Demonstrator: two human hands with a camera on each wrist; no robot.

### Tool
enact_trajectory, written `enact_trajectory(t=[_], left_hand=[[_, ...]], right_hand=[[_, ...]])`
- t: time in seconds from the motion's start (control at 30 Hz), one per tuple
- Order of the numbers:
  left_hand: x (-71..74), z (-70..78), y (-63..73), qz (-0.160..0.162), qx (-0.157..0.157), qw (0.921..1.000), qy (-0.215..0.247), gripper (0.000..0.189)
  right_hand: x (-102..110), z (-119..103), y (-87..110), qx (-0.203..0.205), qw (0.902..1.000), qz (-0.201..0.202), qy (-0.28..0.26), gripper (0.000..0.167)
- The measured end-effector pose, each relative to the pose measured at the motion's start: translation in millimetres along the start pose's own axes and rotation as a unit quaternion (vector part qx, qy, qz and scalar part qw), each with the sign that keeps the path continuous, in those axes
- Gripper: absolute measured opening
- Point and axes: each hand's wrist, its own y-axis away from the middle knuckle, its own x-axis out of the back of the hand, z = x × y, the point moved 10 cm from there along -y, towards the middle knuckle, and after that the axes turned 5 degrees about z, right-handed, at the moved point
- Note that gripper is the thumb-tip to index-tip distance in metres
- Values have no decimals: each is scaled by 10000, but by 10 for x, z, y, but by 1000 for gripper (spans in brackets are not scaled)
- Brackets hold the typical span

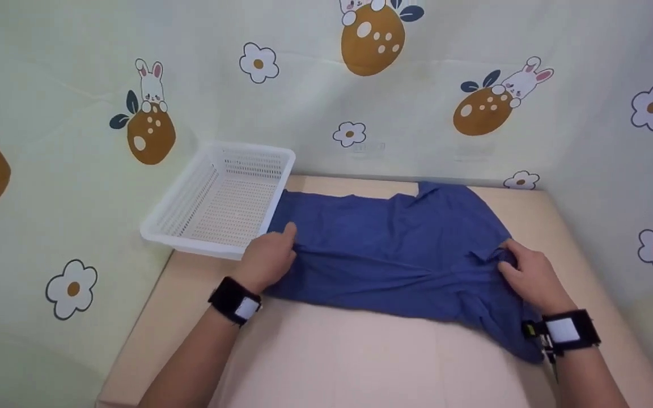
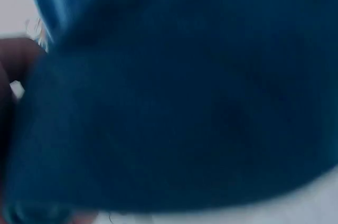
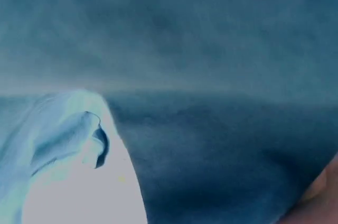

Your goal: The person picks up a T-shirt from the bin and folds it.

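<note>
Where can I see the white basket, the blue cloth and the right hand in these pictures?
White basket (image 1: 230, 211): head view, on its perforated bottom, inside.
Blue cloth (image 1: 369, 232): head view, near the middle of its upper surface.
Right hand (image 1: 535, 279): head view, on the back of the hand.

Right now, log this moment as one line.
left hand: grips blue cloth at left end; right hand: grips right end; blue cloth: wrinkled, over beige table; white basket: near left hand

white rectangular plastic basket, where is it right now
In the head view, the basket sits left of centre at the far left corner of the beige table, beside the creased blue cloth and beyond the left hand.
</note>
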Motion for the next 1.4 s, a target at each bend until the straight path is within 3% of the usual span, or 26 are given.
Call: enact_trajectory(t=[0.13,0.23,0.37,0.47,0.57,0.67,0.73,0.8,0.87,0.97,1.1,1.27,1.33,1.4], left_hand=[[-150,92,-109,145,86,9971,-748,5],[-278,82,-184,-63,274,9930,-1147,12],[-441,-19,-291,-555,682,9875,-1305,19],[-562,-46,-376,-812,792,9857,-1244,20],[-637,-56,-429,-814,889,9840,-1314,17],[-649,-63,-415,-680,1053,9795,-1578,19],[-618,-37,-379,-469,1073,9769,-1788,22],[-578,20,-342,-245,972,9774,-1861,21],[-567,100,-308,-118,752,9820,-1726,17],[-649,189,-272,-398,430,9907,-1228,14],[-762,168,-261,-790,333,9924,-879,12],[-736,-27,-225,-611,636,9895,-1148,11],[-696,-103,-187,-486,766,9874,-1296,9],[-630,-141,-160,-261,813,9864,-1406,7]], right_hand=[[-94,114,-242,14,9994,318,-111,18],[-140,144,-416,213,9968,734,-215,17],[-254,156,-696,400,9949,891,-270,17],[-333,192,-856,271,9949,961,-142,20],[-343,190,-919,3,9923,1229,134,42],[-347,58,-877,-17,9903,1334,376,36],[-450,-85,-817,240,9949,931,302,21],[-635,-204,-732,480,9984,197,234,13],[-854,-259,-634,621,9959,-620,210,16],[-1060,-204,-519,554,9875,-1408,448,32],[-1007,-13,-491,265,9842,-1481,931,48],[-644,201,-446,-340,9888,-894,1149,42],[-567,269,-374,-645,9882,-990,970,45],[-570,316,-275,-858,9839,-1373,754,54]])
